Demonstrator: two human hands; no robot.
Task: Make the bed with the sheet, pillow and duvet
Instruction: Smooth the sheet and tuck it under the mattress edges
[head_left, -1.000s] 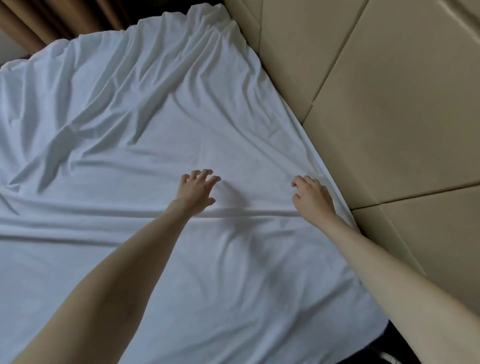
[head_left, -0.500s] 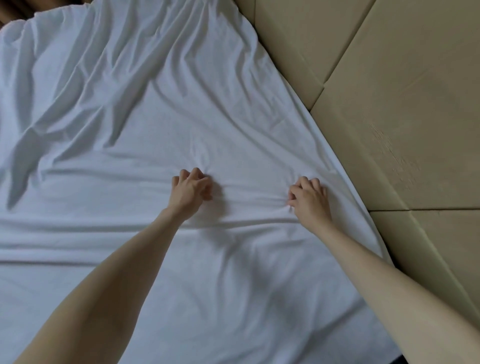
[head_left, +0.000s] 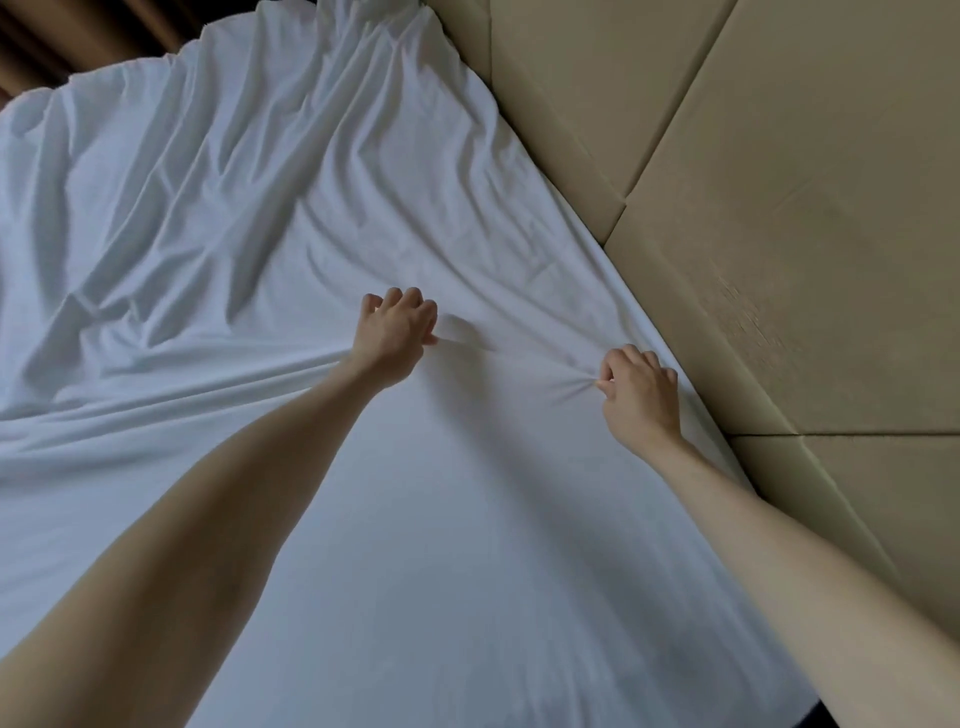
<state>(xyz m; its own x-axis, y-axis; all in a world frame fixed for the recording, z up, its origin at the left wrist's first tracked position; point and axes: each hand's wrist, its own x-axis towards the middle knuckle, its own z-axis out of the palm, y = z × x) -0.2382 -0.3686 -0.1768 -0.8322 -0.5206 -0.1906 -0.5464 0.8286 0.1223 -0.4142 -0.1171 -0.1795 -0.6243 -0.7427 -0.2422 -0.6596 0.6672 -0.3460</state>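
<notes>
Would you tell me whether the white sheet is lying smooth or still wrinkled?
Wrinkled: the sheet shows deep folds at its far end, and both the left hand and right hand pinch bunched fabric.

A white sheet (head_left: 260, 218) covers the bed, smooth near the person and heavily creased toward the far left. The left hand (head_left: 395, 332) lies on it with fingers curled, gathering a fold of cloth beside the thumb. The right hand (head_left: 640, 392) pinches a bunch of sheet, and creases fan out from the pinch toward the left hand. This hand is just beside the sheet's right edge, which runs along a tan padded headboard (head_left: 779, 208). Brown curtains (head_left: 67, 47) show at the top left.
</notes>
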